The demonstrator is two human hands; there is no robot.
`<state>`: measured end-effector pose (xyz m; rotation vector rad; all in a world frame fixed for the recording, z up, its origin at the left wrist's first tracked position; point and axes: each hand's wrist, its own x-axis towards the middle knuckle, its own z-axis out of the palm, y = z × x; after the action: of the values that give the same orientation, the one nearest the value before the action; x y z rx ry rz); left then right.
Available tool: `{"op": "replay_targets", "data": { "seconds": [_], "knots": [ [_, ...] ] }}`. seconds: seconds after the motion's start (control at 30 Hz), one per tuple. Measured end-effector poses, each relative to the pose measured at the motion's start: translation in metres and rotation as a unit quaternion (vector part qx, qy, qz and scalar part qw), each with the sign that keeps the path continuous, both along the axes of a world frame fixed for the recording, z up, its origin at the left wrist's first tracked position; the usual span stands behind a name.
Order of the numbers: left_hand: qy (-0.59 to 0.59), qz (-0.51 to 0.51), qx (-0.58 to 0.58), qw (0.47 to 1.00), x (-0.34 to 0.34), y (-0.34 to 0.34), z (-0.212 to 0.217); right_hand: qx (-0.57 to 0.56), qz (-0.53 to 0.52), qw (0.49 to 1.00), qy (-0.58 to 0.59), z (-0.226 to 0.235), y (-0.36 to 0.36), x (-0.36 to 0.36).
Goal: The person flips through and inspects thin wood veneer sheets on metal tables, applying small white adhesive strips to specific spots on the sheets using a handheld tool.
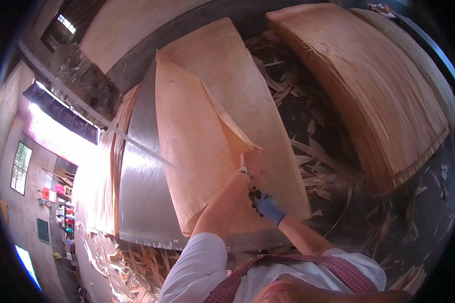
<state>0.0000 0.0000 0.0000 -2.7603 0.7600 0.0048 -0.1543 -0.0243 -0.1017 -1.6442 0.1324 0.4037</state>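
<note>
My left hand (251,159), bare and with a watch at the wrist, grips the folded-over edge of a thin wood veneer sheet (192,136). The sheet is doubled back toward the left, with a raised crease running up to its far left corner. Beneath it lies more pale veneer (217,55) on a grey metal table. Close below my left wrist is my right hand (268,204), in a blue glove with dark fingers. Its fingers look curled in; whatever they hold is too small and dark to make out.
A tall stack of veneer sheets (364,86) stands at the right. Torn veneer strips (313,166) litter the floor between stack and table, with more scraps (141,267) at the lower left. The grey metal tabletop (141,187) shows left of the sheet, beside another veneer stack (117,166).
</note>
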Motion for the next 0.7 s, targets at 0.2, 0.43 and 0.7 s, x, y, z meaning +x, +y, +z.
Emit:
{"op": "replay_targets", "data": {
  "seconds": [0.2,0.43,0.7],
  "knots": [
    [0.072,-0.031,-0.123,0.989,-0.043,-0.085,-0.076,-0.211,-0.115,0.938,-0.251,-0.007,-0.076,-0.083],
    [0.084,-0.053,-0.228,0.969,-0.036,-0.116,-0.063,-0.308,-0.165,0.875,-0.334,-0.039,-0.06,-0.054],
    [0.159,-0.011,-0.375,0.913,-0.08,-0.088,0.008,-0.316,-0.113,0.893,-0.3,-0.012,-0.049,-0.073]
  ]
}}
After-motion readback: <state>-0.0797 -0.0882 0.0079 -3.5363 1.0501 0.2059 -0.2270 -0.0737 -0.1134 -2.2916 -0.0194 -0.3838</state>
